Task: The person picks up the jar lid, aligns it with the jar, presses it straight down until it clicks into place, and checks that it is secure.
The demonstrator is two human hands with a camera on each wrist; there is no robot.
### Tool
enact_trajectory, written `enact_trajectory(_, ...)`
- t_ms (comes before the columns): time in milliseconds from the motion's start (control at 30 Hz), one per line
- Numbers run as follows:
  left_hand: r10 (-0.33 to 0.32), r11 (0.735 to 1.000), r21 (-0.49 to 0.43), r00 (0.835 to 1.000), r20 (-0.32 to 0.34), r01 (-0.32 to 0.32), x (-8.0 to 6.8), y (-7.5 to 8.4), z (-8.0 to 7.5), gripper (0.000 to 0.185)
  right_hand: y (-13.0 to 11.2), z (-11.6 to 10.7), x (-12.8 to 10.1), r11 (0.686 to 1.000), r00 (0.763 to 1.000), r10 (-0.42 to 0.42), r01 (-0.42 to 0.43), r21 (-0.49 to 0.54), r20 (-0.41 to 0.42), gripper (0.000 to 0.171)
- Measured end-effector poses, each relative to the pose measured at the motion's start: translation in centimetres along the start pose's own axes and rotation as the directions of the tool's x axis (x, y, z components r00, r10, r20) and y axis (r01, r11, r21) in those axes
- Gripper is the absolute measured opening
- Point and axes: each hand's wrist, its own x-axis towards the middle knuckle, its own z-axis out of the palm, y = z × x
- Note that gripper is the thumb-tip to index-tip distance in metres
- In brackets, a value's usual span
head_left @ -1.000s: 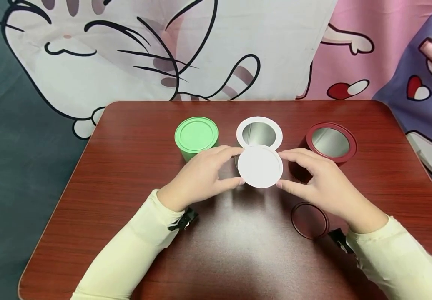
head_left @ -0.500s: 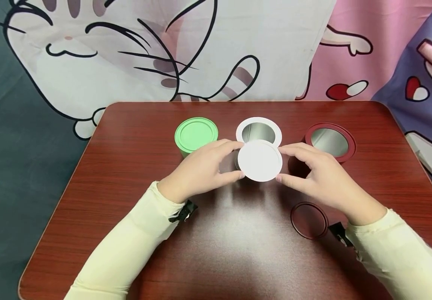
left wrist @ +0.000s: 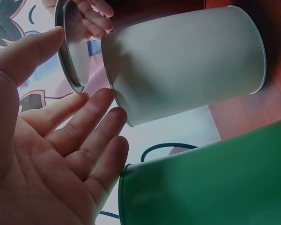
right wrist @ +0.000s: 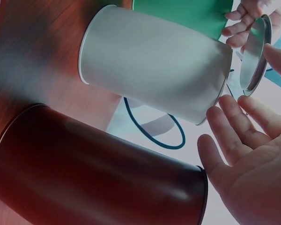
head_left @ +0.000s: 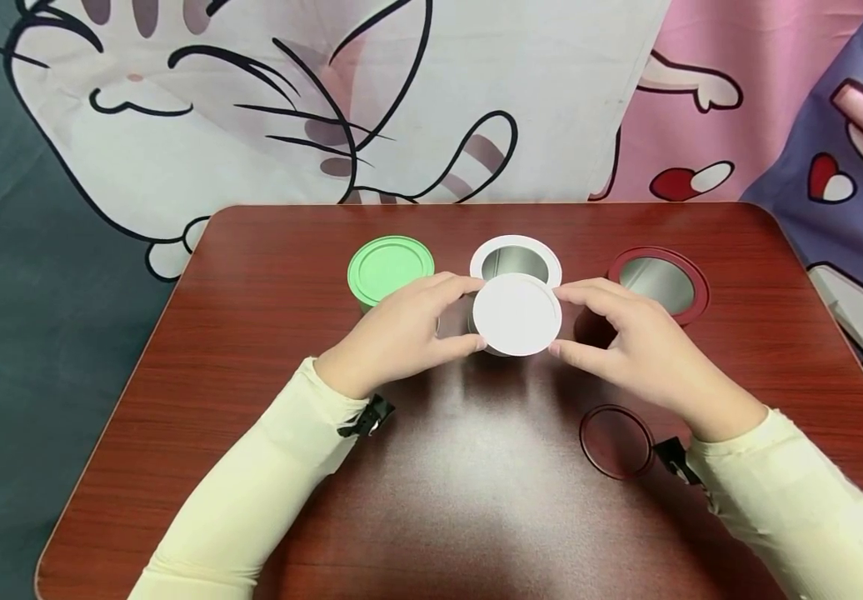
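A round white lid (head_left: 517,315) is held level above the table by both hands, one at each side. My left hand (head_left: 409,333) pinches its left edge between thumb and index finger, and my right hand (head_left: 630,350) pinches the right edge the same way. Just behind and below the lid stands a white canister (head_left: 516,244) with its top uncovered; in the left wrist view the canister (left wrist: 187,65) is apart from the lid (left wrist: 74,47). The other fingers (right wrist: 220,126) of the right hand spread near the canister's rim.
A green canister (head_left: 390,268) with its lid on stands to the left. On the right is a dark red canister (head_left: 700,287), uncovered. Its matching red lid (head_left: 616,442) lies flat on the wooden table (head_left: 251,275), near the right wrist. Printed cloth hangs behind the table.
Both hands have carried the white lid a little away from me, toward the white canister's opening. It now covers more of that canister's front rim in the head view.
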Motion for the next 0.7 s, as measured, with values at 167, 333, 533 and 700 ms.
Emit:
enact_trajectory(167,0.035,0.999,0.015,0.999,-0.027,-0.035,0.23,-0.09,-0.05,0.056,0.01,-0.16,0.18,1.0,1.0,0.009,-0.008,-0.009,0.008,0.05)
enact_trajectory(333,0.011,0.999,0.046,1.0,-0.021,-0.01,0.41,-0.19,-0.15,0.057,0.1,-0.17,0.49,1.0,1.0,0.012,-0.012,-0.018,0.009,0.05)
enact_trajectory(533,-0.026,0.998,0.055,1.0,0.001,0.025,0.62,-0.17,-0.35,0.057,0.11,-0.31,0.81,1.0,1.0,0.0,0.0,-0.009,0.01,0.051)
enact_trajectory(700,-0.041,0.997,0.064,0.999,0.018,0.04,0.84,-0.19,-0.44,0.058,0.22,-0.38,0.98,0.999,1.0,0.021,-0.02,-0.024,0.018,0.052)
